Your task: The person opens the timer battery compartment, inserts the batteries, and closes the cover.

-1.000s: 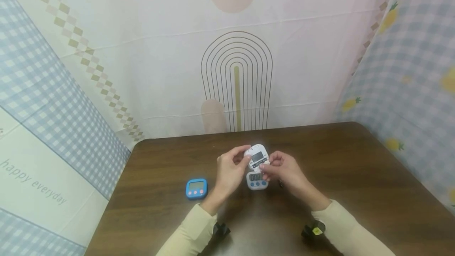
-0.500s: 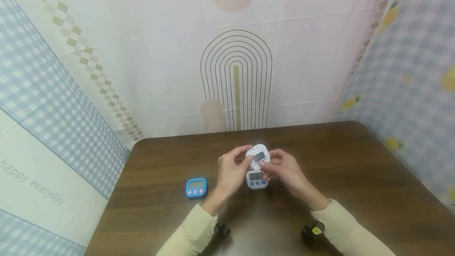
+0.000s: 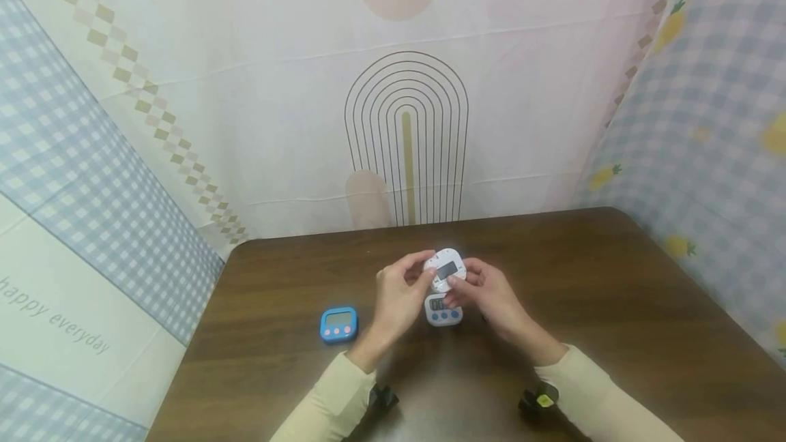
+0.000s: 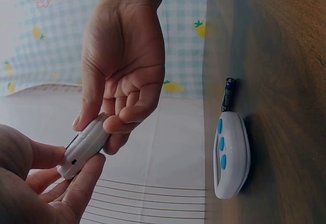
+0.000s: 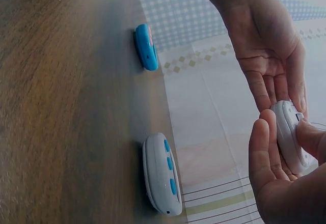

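Both hands hold a small white timer (image 3: 445, 269) up above the brown table (image 3: 614, 305). My left hand (image 3: 399, 292) grips its left edge between thumb and fingers. My right hand (image 3: 485, 292) pinches its right side, thumb on the face. The left wrist view shows this white timer (image 4: 84, 146) edge-on between the fingers of both hands; in the right wrist view the white timer (image 5: 290, 137) sits the same way. A second white timer with blue buttons (image 3: 443, 311) lies flat on the table just below the hands, also seen as a white timer with blue buttons (image 4: 230, 155) (image 5: 162, 174).
A blue timer with pink buttons (image 3: 338, 324) lies on the table left of my hands, the same blue timer (image 5: 146, 47) edge-on. A small battery (image 4: 228, 94) lies beside the second white timer. Patterned fabric walls close in the table on three sides.
The hands have kept hold of the white timer; it has tipped slightly and my right hand has shifted a little closer over it.
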The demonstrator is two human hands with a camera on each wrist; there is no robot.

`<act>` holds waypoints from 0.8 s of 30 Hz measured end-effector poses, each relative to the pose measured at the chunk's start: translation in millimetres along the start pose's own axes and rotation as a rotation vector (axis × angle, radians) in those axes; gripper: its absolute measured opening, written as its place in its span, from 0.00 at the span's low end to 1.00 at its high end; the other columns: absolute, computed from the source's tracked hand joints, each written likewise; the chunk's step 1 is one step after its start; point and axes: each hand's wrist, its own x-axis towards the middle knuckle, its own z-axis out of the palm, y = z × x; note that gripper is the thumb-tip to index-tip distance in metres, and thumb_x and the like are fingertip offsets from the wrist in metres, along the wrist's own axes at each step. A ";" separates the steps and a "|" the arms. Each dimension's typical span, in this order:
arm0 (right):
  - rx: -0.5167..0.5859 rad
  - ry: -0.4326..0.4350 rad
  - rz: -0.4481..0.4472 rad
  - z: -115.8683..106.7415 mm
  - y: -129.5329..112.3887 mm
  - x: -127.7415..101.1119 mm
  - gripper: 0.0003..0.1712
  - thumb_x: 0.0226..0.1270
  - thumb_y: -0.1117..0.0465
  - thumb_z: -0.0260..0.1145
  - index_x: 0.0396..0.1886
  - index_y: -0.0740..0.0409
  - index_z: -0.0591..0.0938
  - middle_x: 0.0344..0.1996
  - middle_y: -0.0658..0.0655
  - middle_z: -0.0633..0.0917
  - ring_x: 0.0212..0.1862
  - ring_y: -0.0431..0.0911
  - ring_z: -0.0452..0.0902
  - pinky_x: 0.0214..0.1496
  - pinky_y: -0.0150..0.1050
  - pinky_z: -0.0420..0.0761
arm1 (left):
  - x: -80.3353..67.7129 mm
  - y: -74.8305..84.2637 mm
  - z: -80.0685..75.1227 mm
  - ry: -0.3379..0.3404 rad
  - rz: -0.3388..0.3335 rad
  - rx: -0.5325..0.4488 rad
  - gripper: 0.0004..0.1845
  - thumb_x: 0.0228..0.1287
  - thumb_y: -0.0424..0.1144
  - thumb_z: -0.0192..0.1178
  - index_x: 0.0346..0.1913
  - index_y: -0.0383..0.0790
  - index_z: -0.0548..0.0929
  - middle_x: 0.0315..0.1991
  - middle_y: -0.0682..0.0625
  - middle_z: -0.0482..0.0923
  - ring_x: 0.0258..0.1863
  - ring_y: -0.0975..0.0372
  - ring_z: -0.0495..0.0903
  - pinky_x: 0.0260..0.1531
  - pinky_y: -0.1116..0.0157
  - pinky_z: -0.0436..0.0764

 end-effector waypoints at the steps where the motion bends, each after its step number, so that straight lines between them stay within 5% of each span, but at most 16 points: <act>1: 0.000 0.002 -0.004 0.3 -0.1 -0.2 0.23 0.77 0.61 0.69 0.62 0.71 0.75 0.40 0.60 0.91 0.36 0.47 0.90 0.47 0.43 0.92 | -0.2 0.1 0.0 0.000 0.001 -0.001 0.14 0.70 0.29 0.68 0.57 0.35 0.89 0.50 0.41 0.91 0.41 0.55 0.92 0.44 0.68 0.90; 16: -0.024 0.043 -0.007 5.5 -0.3 -3.9 0.20 0.78 0.60 0.67 0.58 0.69 0.75 0.32 0.62 0.86 0.27 0.43 0.78 0.34 0.34 0.83 | -3.6 2.2 0.8 -0.015 -0.048 -0.013 0.14 0.71 0.29 0.68 0.58 0.37 0.88 0.52 0.42 0.90 0.41 0.56 0.91 0.44 0.68 0.90; 24: -0.030 0.062 -0.021 6.3 -1.8 -5.3 0.21 0.78 0.59 0.68 0.58 0.70 0.75 0.36 0.63 0.87 0.28 0.45 0.77 0.30 0.32 0.80 | -2.9 1.3 2.7 -0.007 -0.045 -0.014 0.14 0.71 0.29 0.67 0.57 0.38 0.88 0.51 0.44 0.91 0.39 0.60 0.90 0.43 0.69 0.90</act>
